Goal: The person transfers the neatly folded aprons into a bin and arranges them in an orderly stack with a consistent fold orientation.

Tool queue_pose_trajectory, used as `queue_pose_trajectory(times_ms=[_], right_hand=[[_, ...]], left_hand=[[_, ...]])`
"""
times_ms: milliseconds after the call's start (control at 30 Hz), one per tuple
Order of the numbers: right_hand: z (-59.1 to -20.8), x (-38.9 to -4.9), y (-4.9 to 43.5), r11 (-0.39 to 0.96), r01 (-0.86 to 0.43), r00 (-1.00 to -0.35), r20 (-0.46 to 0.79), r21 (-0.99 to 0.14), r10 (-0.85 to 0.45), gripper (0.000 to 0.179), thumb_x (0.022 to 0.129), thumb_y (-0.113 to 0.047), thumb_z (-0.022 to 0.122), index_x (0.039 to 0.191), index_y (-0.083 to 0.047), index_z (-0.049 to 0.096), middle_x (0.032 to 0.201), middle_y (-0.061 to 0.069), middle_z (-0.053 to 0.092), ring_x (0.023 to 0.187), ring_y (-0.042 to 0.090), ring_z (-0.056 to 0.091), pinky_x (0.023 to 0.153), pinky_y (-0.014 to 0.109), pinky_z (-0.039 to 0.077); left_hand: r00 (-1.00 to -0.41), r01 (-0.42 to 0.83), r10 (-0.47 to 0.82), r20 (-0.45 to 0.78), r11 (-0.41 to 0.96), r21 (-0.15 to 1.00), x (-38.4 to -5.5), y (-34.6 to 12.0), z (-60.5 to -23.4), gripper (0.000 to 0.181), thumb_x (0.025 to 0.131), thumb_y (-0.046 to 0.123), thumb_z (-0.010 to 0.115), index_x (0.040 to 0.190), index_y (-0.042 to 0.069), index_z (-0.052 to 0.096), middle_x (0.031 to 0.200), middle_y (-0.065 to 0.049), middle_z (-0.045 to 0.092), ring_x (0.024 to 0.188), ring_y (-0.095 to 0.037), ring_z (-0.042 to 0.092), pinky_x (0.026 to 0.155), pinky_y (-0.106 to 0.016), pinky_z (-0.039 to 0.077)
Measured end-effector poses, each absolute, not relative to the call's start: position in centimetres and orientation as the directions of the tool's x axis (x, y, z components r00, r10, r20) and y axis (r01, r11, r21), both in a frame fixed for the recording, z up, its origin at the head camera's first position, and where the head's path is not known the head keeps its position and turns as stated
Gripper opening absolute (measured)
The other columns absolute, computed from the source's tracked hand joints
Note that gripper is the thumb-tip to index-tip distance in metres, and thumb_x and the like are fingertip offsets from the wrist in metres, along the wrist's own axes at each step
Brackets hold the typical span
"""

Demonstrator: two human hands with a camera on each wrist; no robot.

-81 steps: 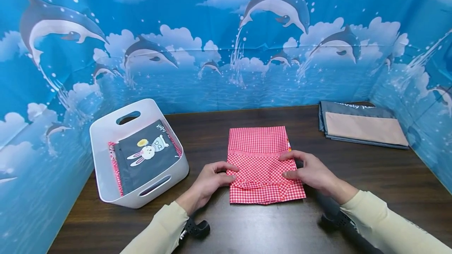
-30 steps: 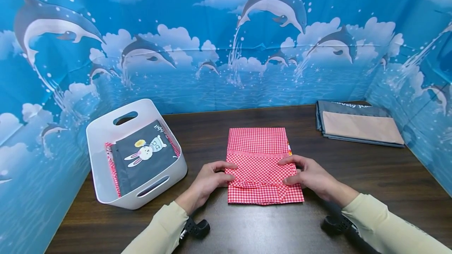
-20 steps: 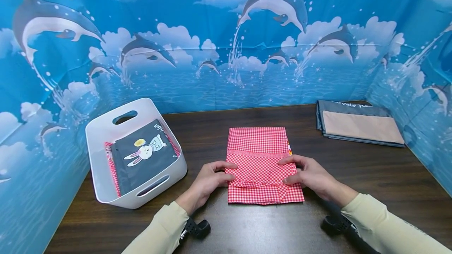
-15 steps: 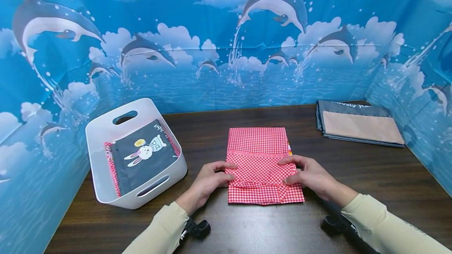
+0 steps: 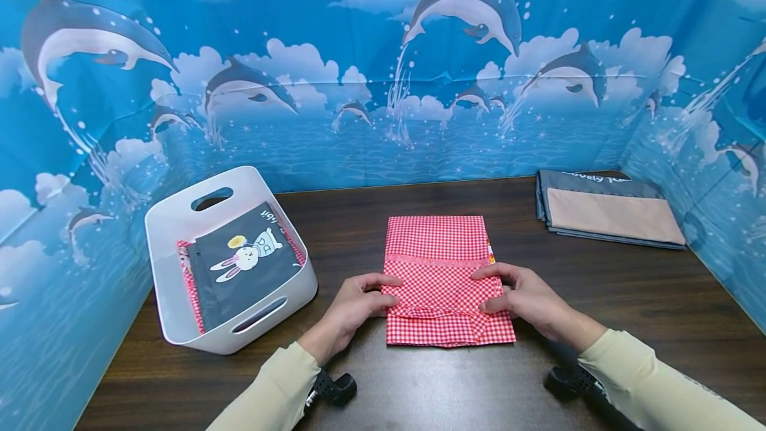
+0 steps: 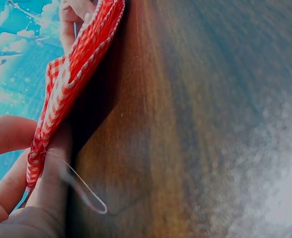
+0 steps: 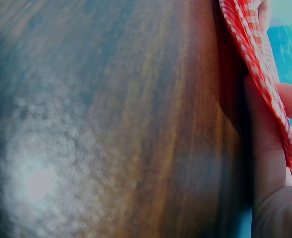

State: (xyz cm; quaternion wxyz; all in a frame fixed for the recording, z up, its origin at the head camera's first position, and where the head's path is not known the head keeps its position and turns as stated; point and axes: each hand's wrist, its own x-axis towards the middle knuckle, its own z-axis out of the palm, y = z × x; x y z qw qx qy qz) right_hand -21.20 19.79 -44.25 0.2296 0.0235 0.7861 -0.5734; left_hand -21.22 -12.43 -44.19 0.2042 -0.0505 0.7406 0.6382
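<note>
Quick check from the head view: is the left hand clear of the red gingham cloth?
No, the left hand grips the red gingham cloth at its left edge.

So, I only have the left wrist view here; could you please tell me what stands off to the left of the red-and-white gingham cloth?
Observer: A white bin with cut-out handles stands on the table, left of the left hand and the gingham cloth.
Operator: Thank you; could you see whether there is anything inside it?
Observer: Yes, a dark grey rabbit-print cloth lies in it.
Operator: And would you mind saying what is at the far right?
Observer: A folded grey-and-beige cloth lies there, farther back on the table than the right hand.
</note>
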Motion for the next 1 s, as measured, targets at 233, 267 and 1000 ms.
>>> queue_pose_trajectory(times_ms=[233,267,1000], right_hand=[[-44.31,-21.19,19.75,0.333,0.298,-0.895,-0.384,-0.894,-0.228,0.060,0.090,-0.010,0.082,0.146,-0.006,0.062,0.155,0.024,0.048,0.104,0.024,0.065,0.083,0.033,0.059],[-44.31,-21.17,19.73,0.331,0.300,-0.894,-0.385,-0.894,-0.228,0.060,0.090,-0.010,0.082,0.146,-0.006,0.061,0.153,0.024,0.049,0.103,0.024,0.066,0.083,0.034,0.059],[-44.47,-21.06,19.73,0.300,0.311,-0.892,-0.386,-0.902,-0.236,0.062,0.090,-0.006,0.082,0.148,-0.004,0.060,0.155,0.025,0.050,0.096,0.021,0.068,0.080,0.033,0.063]], left_hand=[[-0.912,-0.337,0.178,-0.368,0.182,0.924,-21.15,-12.38,-44.12,0.034,0.091,0.005,0.078,0.125,0.008,0.079,0.124,-0.009,0.071,0.092,-0.011,0.065,0.080,-0.024,0.060],[-0.913,-0.337,0.177,-0.368,0.182,0.924,-21.15,-12.38,-44.11,0.034,0.091,0.005,0.078,0.124,0.008,0.079,0.123,-0.008,0.071,0.092,-0.011,0.065,0.080,-0.024,0.059],[-0.922,-0.319,0.173,-0.347,0.170,0.932,-21.29,-12.21,-44.52,0.036,0.088,0.003,0.077,0.123,0.005,0.079,0.114,-0.005,0.072,0.089,-0.009,0.064,0.079,-0.023,0.058]])
